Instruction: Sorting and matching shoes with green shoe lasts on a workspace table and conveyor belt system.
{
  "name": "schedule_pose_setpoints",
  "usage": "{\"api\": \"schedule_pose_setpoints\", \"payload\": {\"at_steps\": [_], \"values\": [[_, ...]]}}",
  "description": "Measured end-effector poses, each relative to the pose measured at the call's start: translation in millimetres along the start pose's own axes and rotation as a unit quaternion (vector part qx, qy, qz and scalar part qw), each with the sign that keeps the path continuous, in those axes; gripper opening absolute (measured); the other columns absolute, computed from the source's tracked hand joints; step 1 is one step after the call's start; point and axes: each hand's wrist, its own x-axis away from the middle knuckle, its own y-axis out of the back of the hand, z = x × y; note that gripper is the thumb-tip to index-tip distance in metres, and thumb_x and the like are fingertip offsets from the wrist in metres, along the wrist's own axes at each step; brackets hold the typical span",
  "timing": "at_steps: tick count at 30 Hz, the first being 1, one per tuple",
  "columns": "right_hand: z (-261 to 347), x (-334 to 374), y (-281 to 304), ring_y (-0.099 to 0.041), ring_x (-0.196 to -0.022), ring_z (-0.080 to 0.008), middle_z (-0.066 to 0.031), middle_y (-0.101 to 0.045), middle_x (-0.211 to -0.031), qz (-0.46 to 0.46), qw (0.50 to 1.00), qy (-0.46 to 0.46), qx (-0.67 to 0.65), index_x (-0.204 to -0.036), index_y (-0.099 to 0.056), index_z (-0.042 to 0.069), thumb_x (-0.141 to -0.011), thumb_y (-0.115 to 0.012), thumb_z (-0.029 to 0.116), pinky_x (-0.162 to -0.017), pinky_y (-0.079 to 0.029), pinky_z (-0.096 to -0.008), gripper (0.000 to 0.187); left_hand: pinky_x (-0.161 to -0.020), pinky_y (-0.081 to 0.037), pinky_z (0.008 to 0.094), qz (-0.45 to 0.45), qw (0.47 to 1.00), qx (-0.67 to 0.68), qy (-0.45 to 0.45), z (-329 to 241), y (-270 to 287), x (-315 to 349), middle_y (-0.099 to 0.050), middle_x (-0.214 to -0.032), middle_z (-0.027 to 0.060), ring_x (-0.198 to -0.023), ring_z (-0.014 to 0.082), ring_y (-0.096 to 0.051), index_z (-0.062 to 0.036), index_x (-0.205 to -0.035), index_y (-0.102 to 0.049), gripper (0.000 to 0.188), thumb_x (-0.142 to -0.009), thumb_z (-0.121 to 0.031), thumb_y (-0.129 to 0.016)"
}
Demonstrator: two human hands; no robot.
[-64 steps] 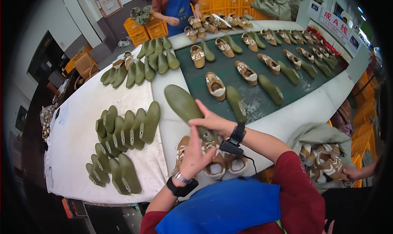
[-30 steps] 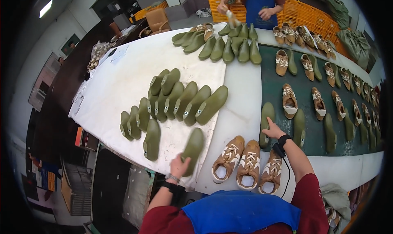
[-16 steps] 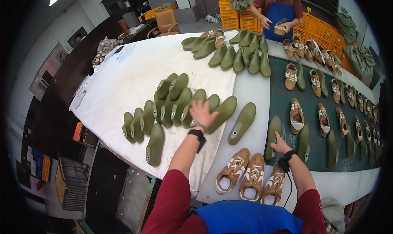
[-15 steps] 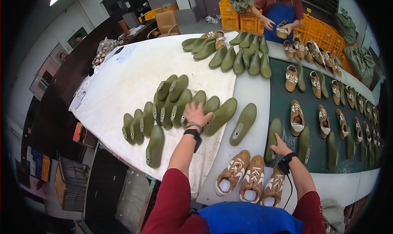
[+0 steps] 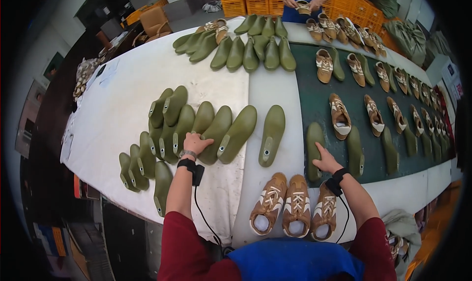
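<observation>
My left hand (image 5: 197,144) is closed round the heel end of a green shoe last (image 5: 203,118), its thumb stretched to the right toward the neighbouring last (image 5: 218,128). The gripping fingertips are partly hidden. My right hand (image 5: 327,160) holds the right side of another green last (image 5: 313,138) at the left edge of the green mat. Between my arms stand three brown-and-white sneakers (image 5: 296,202), toes pointing away from me, with pale stuffing inside. A single last (image 5: 272,133) lies on the white strip between my hands.
More lasts (image 5: 132,165) lie in groups on the white cloth (image 5: 108,118). Rows of sneakers and lasts cover the green mat (image 5: 314,91). Across the table, a person in a blue apron holds a shoe (image 5: 303,7). Orange crates (image 5: 236,3) are stacked behind. Cables hang from both my wrists.
My view has shifted to the right. My left hand, spread over the lasts before, has closed round one last's heel end. My right hand stays at the same last.
</observation>
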Motion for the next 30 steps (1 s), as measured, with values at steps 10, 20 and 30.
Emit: {"api": "schedule_pose_setpoints", "payload": {"at_steps": [10,20,30], "values": [[-5.3,-5.6,-4.1,-0.046,-0.108,-0.0413,-0.0276,-0.043,-0.118,0.001,1.000,0.002,0.018,-0.137,-0.023,0.012,-0.068,-0.059,0.022,-0.092,-0.040,-0.0393,0.078,-0.079,-0.048,0.0414,-0.006,0.996,0.022,-0.086,-100.0,-33.9,50.7,-0.055,-0.094,0.0298,-0.087,0.0402,-0.057,-0.0043,-0.101,-0.062,0.060,-0.070,-0.055,-0.059],[-16.7,3.5,-4.6,-0.048,-0.106,-0.0411,-0.0258,-0.044,-0.116,-0.017,1.000,0.015,0.019,-0.136,-0.024,0.011,-0.066,-0.059,0.017,-0.089,-0.041,-0.0398,0.079,-0.089,-0.037,0.0515,-0.232,0.957,-0.099,0.143,55.1,64.7,-98.1,-0.026,-0.138,0.0178,-0.124,0.0365,-0.028,-0.0191,-0.130,-0.037,0.076,-0.067,-0.053,-0.063],[-0.8,8.4,7.4,-0.046,-0.109,-0.0404,-0.0226,-0.040,-0.122,-0.007,0.999,-0.043,0.010,-0.136,-0.024,0.012,-0.066,-0.062,0.016,-0.092,-0.040,-0.0386,0.079,-0.097,-0.035,0.0420,-0.063,0.980,0.005,0.191,111.7,71.6,-152.2,-0.030,-0.134,0.0270,-0.120,0.0399,-0.037,-0.0035,-0.110,-0.060,0.081,-0.063,-0.069,-0.055]]}}
